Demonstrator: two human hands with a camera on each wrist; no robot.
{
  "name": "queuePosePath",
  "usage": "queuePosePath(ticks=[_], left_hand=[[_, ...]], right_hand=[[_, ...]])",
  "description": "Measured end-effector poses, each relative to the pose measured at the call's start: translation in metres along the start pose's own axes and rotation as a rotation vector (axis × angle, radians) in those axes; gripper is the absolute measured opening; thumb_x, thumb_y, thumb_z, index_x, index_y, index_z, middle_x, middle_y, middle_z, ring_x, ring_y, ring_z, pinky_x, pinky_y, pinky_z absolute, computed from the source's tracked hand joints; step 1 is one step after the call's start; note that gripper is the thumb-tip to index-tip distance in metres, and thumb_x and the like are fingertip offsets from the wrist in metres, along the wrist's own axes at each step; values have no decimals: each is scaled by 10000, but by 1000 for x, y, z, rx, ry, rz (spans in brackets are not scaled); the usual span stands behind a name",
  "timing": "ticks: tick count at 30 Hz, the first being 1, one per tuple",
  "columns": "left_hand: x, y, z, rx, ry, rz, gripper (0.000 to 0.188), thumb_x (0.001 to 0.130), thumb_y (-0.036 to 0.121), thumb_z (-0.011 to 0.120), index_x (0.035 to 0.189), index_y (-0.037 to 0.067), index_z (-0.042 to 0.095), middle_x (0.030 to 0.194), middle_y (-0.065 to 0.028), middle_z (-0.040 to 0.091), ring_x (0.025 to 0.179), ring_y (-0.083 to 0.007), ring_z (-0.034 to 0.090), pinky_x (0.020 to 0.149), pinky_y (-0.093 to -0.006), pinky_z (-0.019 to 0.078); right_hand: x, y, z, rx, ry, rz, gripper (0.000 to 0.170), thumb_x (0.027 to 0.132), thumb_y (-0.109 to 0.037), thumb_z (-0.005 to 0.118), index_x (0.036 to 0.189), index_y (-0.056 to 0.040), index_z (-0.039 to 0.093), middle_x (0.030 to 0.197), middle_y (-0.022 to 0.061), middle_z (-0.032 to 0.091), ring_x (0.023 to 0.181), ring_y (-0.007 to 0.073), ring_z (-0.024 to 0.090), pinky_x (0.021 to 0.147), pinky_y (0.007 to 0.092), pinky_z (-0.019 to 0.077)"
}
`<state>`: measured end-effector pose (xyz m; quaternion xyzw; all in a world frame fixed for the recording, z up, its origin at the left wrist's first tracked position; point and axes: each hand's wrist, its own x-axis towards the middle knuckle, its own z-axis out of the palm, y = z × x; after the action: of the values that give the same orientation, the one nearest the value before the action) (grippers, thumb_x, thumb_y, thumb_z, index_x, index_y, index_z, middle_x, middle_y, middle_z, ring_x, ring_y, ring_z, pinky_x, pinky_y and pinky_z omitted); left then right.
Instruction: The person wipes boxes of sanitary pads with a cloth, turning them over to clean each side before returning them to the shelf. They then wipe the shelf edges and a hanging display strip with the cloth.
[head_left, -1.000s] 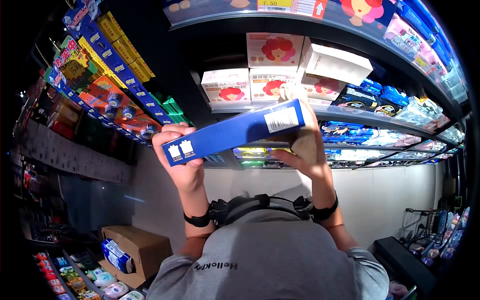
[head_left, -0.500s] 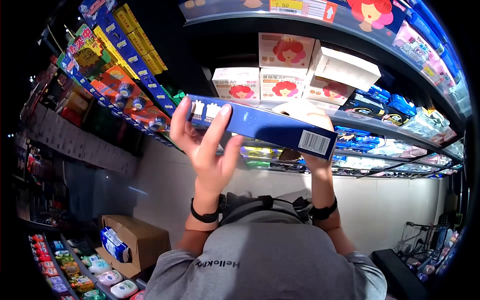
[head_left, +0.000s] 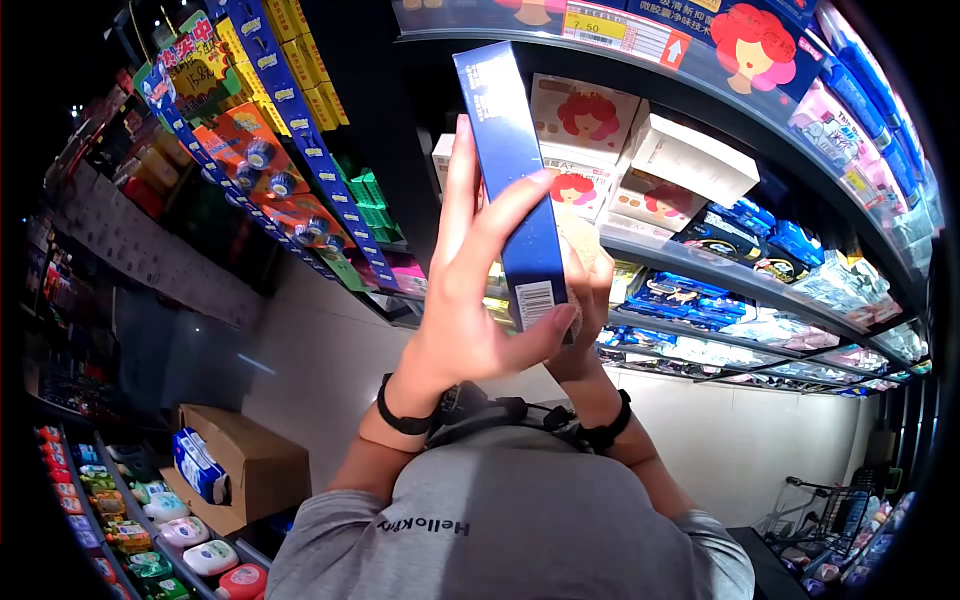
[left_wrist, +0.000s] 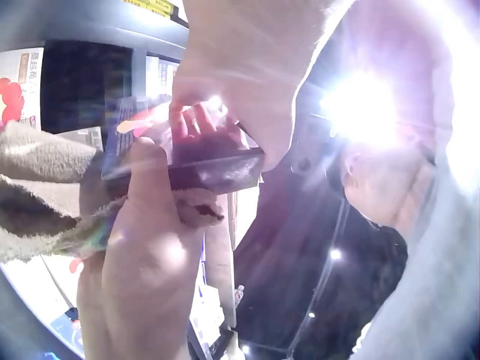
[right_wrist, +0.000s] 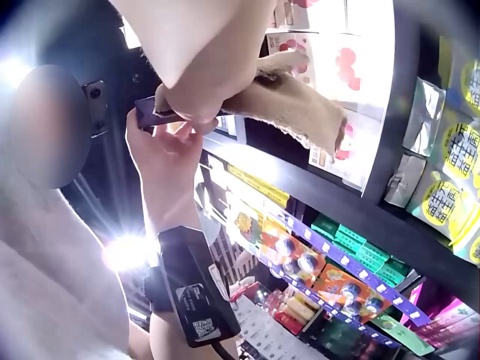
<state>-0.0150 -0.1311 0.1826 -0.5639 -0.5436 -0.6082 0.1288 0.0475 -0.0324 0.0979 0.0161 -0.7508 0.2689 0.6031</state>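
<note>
A slim blue box (head_left: 520, 190) with a barcode at its lower end is tilted nearly upright in the head view. My left hand (head_left: 465, 285) grips it, fingers spread along its side and thumb near the barcode. Behind the lower end, my right hand (head_left: 585, 300) holds the box and a tan cloth (head_left: 580, 245). In the left wrist view, the right thumb lies against the box (left_wrist: 217, 171), with the cloth (left_wrist: 52, 169) beside it. The cloth (right_wrist: 289, 109) hangs from my right hand (right_wrist: 202, 67) in the right wrist view.
White boxes with red-haired faces (head_left: 690, 160) sit on a shelf behind the hands. Blue packets (head_left: 730, 235) lie to their right. Hanging goods (head_left: 255, 165) are at the left. A cardboard carton (head_left: 240, 470) is lower left, a shopping cart (head_left: 820, 510) lower right.
The blue box has swung from lying crosswise to nearly upright, its barcode end now lowest. My hands have come closer together, the right moving left. The head view has shifted slightly.
</note>
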Motion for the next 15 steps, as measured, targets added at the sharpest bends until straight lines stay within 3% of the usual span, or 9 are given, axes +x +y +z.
queuePosePath(ticks=[1, 2, 4, 8, 11, 12, 13, 15], left_hand=[[0, -2, -1, -19, 16, 1, 752, 554, 144, 691, 1245, 33, 416, 1373, -344, 89, 1264, -462, 219, 996, -446, 259], [-2, -5, -2, 69, -39, 20, 782, 614, 256, 646, 1281, 15, 318, 1400, -279, 84, 1268, -343, 270, 1012, -402, 248], [-3, -1, -3, 44, -74, 9, 776, 617, 208, 649, 1287, 23, 305, 1406, -270, 79, 1266, -333, 278, 1005, -392, 268], [-3, 2, -5, 57, -57, -22, 761, 624, 164, 671, 1286, 25, 322, 1409, -253, 114, 1251, -321, 313, 974, -375, 327], [-4, 13, -8, 178, -87, -78, 745, 630, 193, 707, 1271, 16, 373, 1387, -253, 195, 1220, -319, 364, 935, -373, 378], [-3, 16, -8, 229, -63, -66, 728, 621, 231, 736, 1242, 5, 430, 1347, -258, 285, 1171, -315, 429, 888, -362, 424], [-2, 23, -8, 276, -78, -96, 696, 619, 198, 735, 1225, 1, 454, 1325, -268, 317, 1149, -316, 453, 874, -356, 434], [-6, 27, -7, 304, -59, -88, 684, 620, 156, 733, 1224, -4, 454, 1318, -269, 326, 1138, -316, 466, 871, -348, 437]], right_hand=[[3, -1, 1, -43, 0, -43, 416, 722, -101, 628, 1119, -21, 529, 1081, 162, 463, 981, 336, 471, 847, 402, 381], [-5, 3, 2, 20, -39, 23, 422, 731, -121, 624, 1128, -22, 522, 1085, 162, 460, 986, 338, 468, 850, 404, 378], [-15, 13, 0, 71, -183, 105, 460, 749, -184, 616, 1163, -23, 495, 1086, 165, 452, 984, 342, 465, 846, 403, 379], [-9, 7, 3, -96, -21, -99, 524, 742, -213, 623, 1201, -17, 461, 1083, 164, 445, 966, 341, 462, 836, 421, 380], [-21, 12, 3, -126, -141, -16, 536, 736, -236, 629, 1198, -18, 464, 1094, 168, 430, 982, 348, 448, 838, 427, 374], [-29, 11, 6, 481, -200, 681, 554, 727, -258, 634, 1197, -17, 465, 1100, 172, 418, 993, 349, 438, 840, 430, 369], [-31, 15, 6, 481, -203, 679, 554, 727, -258, 634, 1197, -17, 465, 1100, 172, 418, 993, 349, 438, 840, 430, 369], [-19, 12, 3, -149, -137, -25, 556, 726, -261, 627, 1199, -16, 466, 1092, 178, 423, 990, 344, 434, 839, 432, 366]])
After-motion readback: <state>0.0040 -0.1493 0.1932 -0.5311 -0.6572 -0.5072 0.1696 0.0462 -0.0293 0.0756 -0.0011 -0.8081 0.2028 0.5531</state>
